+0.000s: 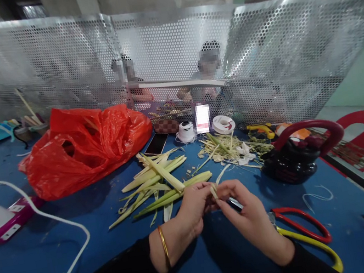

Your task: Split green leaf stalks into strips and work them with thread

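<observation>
My left hand [194, 206], with a gold bangle at its wrist, pinches a pale, narrow strip of husk [214, 191] between thumb and fingers. Opposite it, the fingertips of my right hand [245, 210] close on the same strip, whose free end points up and away. Long green and cream husk leaves [165, 174] lie in a loose pile just beyond my left hand. A pair of scissors [298, 233] with one red and one yellow handle lies partly hidden under my right hand; its metal blade shows between my hands.
A red plastic bag [89, 147] sits at left, beside a white cable [81, 223] and a purple power strip [15, 225]. Behind the hands are a phone [156, 144], white thread [186, 132], a ribbon spool [223, 124] and plant scraps [226, 147]. A black pot [291, 162] stands right.
</observation>
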The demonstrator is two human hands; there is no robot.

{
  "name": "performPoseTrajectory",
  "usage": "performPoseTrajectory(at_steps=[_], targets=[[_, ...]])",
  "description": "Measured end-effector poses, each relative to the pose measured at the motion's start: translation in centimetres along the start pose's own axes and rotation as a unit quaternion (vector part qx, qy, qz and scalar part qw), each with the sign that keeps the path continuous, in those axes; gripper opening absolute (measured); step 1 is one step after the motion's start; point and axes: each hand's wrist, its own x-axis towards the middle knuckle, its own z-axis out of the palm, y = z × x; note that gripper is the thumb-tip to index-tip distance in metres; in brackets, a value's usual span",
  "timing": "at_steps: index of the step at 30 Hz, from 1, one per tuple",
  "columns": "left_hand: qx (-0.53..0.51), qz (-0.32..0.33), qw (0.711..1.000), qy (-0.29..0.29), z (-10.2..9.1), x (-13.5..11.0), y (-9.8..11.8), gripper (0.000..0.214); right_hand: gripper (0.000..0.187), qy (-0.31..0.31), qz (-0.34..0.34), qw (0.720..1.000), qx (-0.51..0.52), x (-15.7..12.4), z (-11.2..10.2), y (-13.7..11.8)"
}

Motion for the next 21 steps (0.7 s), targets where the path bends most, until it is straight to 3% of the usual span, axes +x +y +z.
performPoseTrajectory(at_steps=[2,6,8,12,16,21], targets=[[0.002,0.008,1.0,-0.008,0.0,0.1,-0.1,0.011,0.031,-0.02,-0.015,1.0,0.001,0.0,-0.1,0.0],[0.017,0.018,0.999,-0.024,-0.1,0.2,-0.2,0.012,0.018,-0.017,-0.05,0.999,0.015,0.3,-0.5,-0.1],[0.034,0.02,0.998,-0.041,0.0,0.1,-0.1,0.014,0.014,0.037,-0.001,0.999,0.038,0.4,-0.8,0.1],[0.059,0.012,0.996,-0.072,0.1,-0.2,0.0,0.017,0.008,0.141,0.178,0.971,0.078,0.8,-1.0,1.2],[0.047,0.015,0.997,-0.066,0.0,-0.2,0.2,0.017,0.02,0.123,0.279,0.943,0.131,1.2,-0.7,1.9],[0.027,0.008,0.997,-0.071,-0.4,0.1,0.3,0.02,0.026,0.097,0.284,0.949,0.1,1.2,-0.5,1.8]])
